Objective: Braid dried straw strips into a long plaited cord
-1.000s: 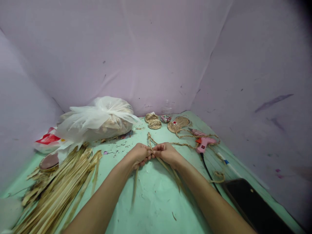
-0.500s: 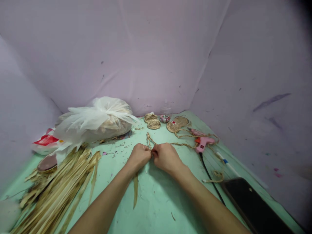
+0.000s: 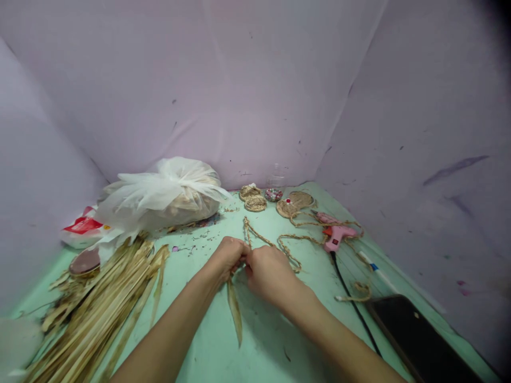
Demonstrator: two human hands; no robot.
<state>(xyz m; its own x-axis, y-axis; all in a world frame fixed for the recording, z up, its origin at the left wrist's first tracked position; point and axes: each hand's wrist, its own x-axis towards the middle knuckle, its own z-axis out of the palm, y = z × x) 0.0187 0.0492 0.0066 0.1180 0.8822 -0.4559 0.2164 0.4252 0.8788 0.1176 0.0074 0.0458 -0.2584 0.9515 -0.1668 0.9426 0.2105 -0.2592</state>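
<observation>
My left hand (image 3: 230, 256) is closed in a pinch at the near end of a braided plant-fibre cord (image 3: 259, 236). My right hand (image 3: 271, 270) is closed against it, fingers curled at the same spot and partly hidden. From the hands the cord runs away to a folded tip, then doubles back and loops rightwards past my right hand. Below my left hand hangs a flat dried leaf strip (image 3: 235, 314), reaching the green table cover (image 3: 207, 340). Whatever lies between the fingertips is mostly covered by the hands.
Left lie a pile of dried leaf strips (image 3: 99, 308), a round lidded tin (image 3: 84, 262) and a white plastic bag (image 3: 167, 191). Woven coasters (image 3: 255, 203) and a bead jar (image 3: 274, 194) stand at the back. Right are a pink glue gun (image 3: 337, 236), its cable and a phone (image 3: 419, 335).
My right hand has turned and drawn slightly nearer, its knuckles now over the work. The cord that ran behind it now shows as a slack loop. The hanging strip has swung right.
</observation>
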